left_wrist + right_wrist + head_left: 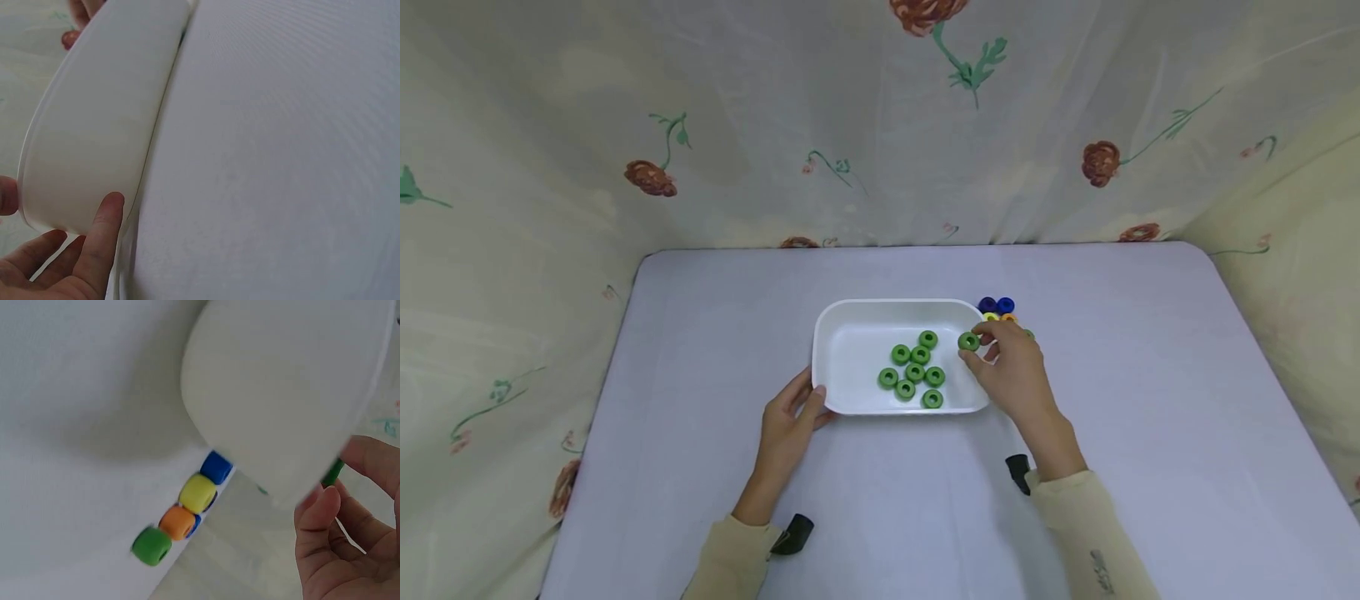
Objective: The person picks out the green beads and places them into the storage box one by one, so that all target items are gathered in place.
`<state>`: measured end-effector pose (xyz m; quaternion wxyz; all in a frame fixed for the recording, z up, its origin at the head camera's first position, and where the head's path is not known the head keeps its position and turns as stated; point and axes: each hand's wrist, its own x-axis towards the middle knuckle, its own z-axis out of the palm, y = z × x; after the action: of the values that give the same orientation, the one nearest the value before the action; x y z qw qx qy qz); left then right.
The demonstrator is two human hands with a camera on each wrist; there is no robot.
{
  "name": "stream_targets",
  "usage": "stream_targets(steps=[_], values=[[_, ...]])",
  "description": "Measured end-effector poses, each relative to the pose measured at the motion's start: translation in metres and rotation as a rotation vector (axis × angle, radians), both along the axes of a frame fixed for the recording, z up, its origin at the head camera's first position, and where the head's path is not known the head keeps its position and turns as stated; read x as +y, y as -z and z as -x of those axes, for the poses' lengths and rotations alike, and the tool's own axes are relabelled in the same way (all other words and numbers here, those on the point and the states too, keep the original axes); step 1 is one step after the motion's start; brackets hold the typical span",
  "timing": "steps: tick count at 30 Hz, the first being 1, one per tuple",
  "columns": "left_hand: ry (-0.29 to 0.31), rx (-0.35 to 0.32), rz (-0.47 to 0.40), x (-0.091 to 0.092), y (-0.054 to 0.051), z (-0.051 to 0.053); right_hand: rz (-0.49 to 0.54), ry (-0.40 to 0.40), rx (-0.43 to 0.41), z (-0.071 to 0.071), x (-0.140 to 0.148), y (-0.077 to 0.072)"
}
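Observation:
A white tray (850,346) stands at the middle of the table, with several green ring-shaped beads (909,373) lying loose in it. My left hand (786,429) holds its near left corner, thumb at the rim and fingers against the outside, as the left wrist view shows. Over the tray's right end, my right hand (1013,373) pinches one green bead (962,342) between thumb and fingertips. In the right wrist view most of that bead is hidden by the tray and the fingers.
Behind the right hand, beside the tray, sits a cluster of beads: blue (214,469), yellow (195,491), orange (175,522) and green (149,545), plus darker blue ones. A pale cloth covers the table (700,333). Flowered fabric (880,125) hangs behind and at the sides.

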<state>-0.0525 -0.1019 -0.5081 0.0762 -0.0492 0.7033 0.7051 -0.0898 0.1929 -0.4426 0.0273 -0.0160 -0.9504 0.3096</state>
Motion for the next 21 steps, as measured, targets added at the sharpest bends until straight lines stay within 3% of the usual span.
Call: stream_targets(steps=[9, 15, 21], values=[[0.002, -0.001, 0.007, 0.001, -0.002, 0.003, -0.083, -0.126, -0.069, 0.009, -0.016, 0.012], [0.004, -0.004, 0.005, 0.001, -0.001, 0.003, -0.133, -0.127, -0.152, 0.013, -0.023, 0.018], [-0.006, -0.012, 0.035, 0.001, 0.0, 0.001, -0.176, -0.125, -0.168, 0.014, -0.03, 0.022]])
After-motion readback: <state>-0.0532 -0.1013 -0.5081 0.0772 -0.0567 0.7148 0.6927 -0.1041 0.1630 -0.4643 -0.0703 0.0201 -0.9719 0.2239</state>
